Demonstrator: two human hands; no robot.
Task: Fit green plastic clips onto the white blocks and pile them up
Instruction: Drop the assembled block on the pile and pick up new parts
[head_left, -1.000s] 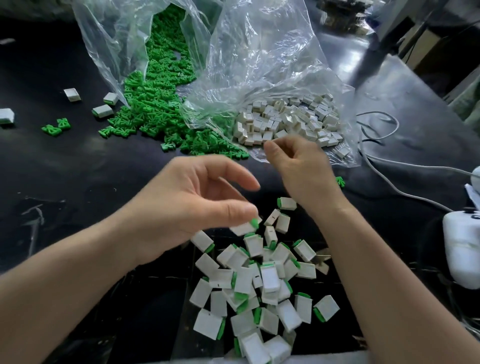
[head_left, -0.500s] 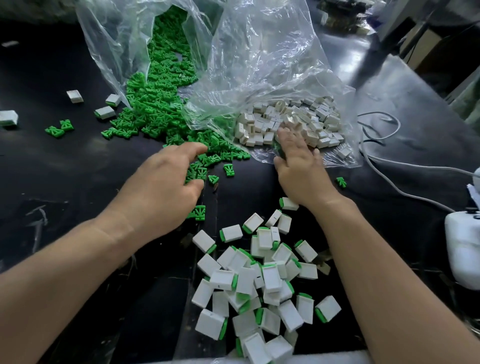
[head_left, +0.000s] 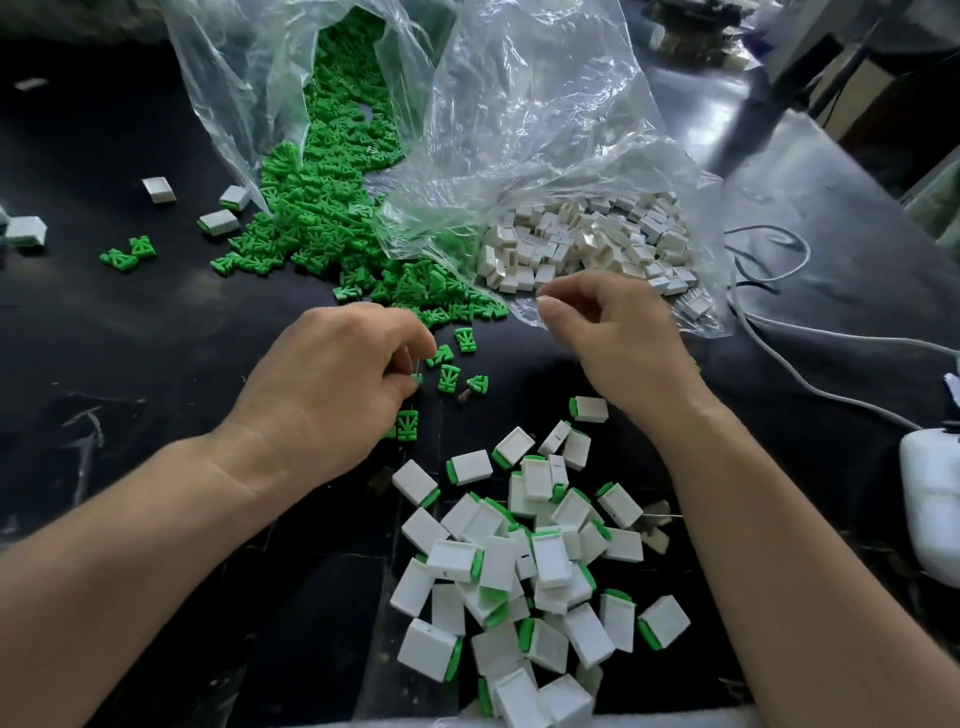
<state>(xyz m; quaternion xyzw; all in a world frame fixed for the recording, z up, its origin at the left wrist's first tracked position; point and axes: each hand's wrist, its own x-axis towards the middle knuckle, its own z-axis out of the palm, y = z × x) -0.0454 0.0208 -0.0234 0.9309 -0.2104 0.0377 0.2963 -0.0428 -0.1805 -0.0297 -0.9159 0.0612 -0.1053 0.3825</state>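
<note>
Small flat green plastic clips (head_left: 332, 228) with forked ribs spill from a clear plastic bag (head_left: 249, 93) onto the black worktop (head_left: 130, 338). Just right of them, plain white rectangular blocks (head_left: 582, 244) lie heaped in a second clear bag (head_left: 545, 130). The left hand (head_left: 332, 395) hovers with curled fingers over a few stray clips. A sliver of green shows at its thumb, but I cannot tell whether its grip holds one. The right hand (head_left: 613, 343) is curled at the block bag's mouth, thumb against forefinger, and what its grip holds is hidden. Nearer the person lies a loose pile of white blocks with green-capped ends (head_left: 519, 561).
</note>
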